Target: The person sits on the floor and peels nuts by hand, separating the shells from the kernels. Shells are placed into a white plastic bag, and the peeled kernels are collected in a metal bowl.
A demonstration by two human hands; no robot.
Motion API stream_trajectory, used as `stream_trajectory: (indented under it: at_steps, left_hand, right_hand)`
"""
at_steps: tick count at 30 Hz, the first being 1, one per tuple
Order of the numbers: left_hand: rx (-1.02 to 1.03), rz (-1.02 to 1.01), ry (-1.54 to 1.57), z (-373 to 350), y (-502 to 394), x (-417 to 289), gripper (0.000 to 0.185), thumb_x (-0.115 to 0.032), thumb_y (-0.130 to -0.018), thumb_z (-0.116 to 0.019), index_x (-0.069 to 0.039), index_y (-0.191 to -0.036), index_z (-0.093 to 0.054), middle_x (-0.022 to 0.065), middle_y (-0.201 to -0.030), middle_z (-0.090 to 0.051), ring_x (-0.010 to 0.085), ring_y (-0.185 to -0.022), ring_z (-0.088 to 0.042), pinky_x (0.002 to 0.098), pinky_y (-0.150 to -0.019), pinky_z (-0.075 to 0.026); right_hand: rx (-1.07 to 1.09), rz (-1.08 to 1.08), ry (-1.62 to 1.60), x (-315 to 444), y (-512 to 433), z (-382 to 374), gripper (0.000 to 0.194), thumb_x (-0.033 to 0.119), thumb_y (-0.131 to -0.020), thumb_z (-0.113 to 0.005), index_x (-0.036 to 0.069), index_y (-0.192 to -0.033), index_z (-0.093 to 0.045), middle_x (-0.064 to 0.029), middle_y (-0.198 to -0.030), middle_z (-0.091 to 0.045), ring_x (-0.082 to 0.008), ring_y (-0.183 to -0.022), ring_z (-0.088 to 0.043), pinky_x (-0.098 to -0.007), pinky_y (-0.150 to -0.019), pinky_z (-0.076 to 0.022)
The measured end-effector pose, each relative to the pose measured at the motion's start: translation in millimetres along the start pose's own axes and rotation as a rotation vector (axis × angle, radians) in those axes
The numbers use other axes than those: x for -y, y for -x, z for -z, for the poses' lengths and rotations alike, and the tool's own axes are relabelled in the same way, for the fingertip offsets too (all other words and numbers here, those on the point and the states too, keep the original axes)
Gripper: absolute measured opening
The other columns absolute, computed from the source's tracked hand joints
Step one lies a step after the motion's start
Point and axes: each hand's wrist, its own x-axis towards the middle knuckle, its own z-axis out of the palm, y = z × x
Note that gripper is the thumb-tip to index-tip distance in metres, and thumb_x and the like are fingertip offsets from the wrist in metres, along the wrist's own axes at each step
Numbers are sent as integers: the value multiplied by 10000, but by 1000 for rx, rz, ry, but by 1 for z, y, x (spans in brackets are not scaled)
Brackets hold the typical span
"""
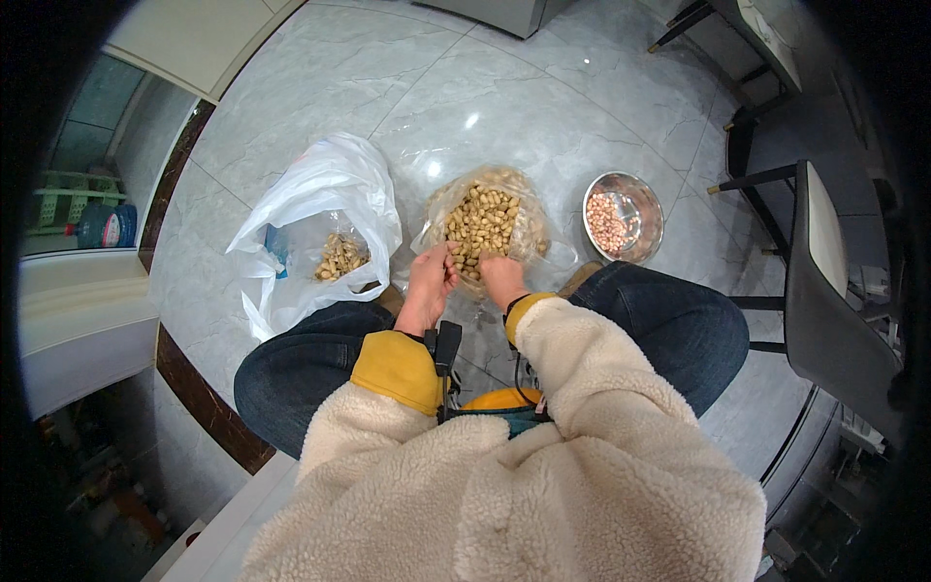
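Note:
Unshelled peanuts (484, 218) fill a clear plastic bag (538, 211) that stands rolled open on the floor between my knees. My left hand (429, 280) is at the bag's near left rim, with its fingers bent; whether a peanut is pinched in them is too small to tell. Beside it, my right hand (502, 278) reaches over the near edge of the peanuts, and its fingertips are hidden from me. To the left, a white plastic bag (349, 174) gapes open with a pile of peanut shells (340, 256) inside. Shelled pinkish peanuts (605, 222) lie in a steel bowl (644, 247) at the right.
Grey marble-look tiles (553, 109) make up the floor. A dark-legged chair (822, 240) stands close on the right, with another chair (764, 44) farther back. Cabinets (196, 44) line the left, where a blue plastic bottle (102, 225) sits on a low shelf.

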Motion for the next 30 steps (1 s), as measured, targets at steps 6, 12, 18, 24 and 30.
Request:
stream_trajectory:
  at_steps: [6,12,18,24,30]
  left_hand:
    - [-67,-29,-87,2,-3,4,209,-198,-941,-513,-43,-1052,-600,-38,-692,-463,62,-597,-449,207,-530,-417]
    - [-31,-58,-236,-9,-2,4,236,-269,-949,-522,-59,-1003,-615,-40,-712,-481,56,-609,-454,199,-549,-426]
    - [219,61,-121,-30,17,-10,296,-377,-944,-536,-108,-823,-560,-38,-669,-465,58,-564,-423,201,-485,-347]
    - [422,182,30,-30,23,-18,316,-424,-944,-517,-124,-845,-512,-51,-649,-414,48,-549,-359,177,-451,-279]
    - [451,203,101,-33,23,-14,274,-393,-959,-498,-127,-897,-496,-55,-673,-409,27,-566,-343,159,-435,-255]
  right_hand:
    - [-26,30,-297,-21,-5,14,165,96,-801,-615,4,-933,-646,-130,-710,-663,-223,-653,-663,-337,-566,-510]
    - [81,-180,-1291,-32,-13,77,174,127,-859,-652,1,-978,-659,-30,-779,-654,-68,-718,-582,-234,-648,-481]
    - [87,-84,-1184,-12,-2,139,144,110,-874,-632,-15,-940,-658,11,-758,-637,-45,-675,-548,-212,-592,-452]
    - [100,-148,-1539,-1,3,166,139,135,-870,-647,8,-916,-678,58,-697,-591,-15,-558,-456,-211,-467,-361]
    - [260,-280,-1796,-5,3,166,147,168,-911,-600,56,-960,-680,60,-695,-581,2,-552,-438,-160,-452,-305]
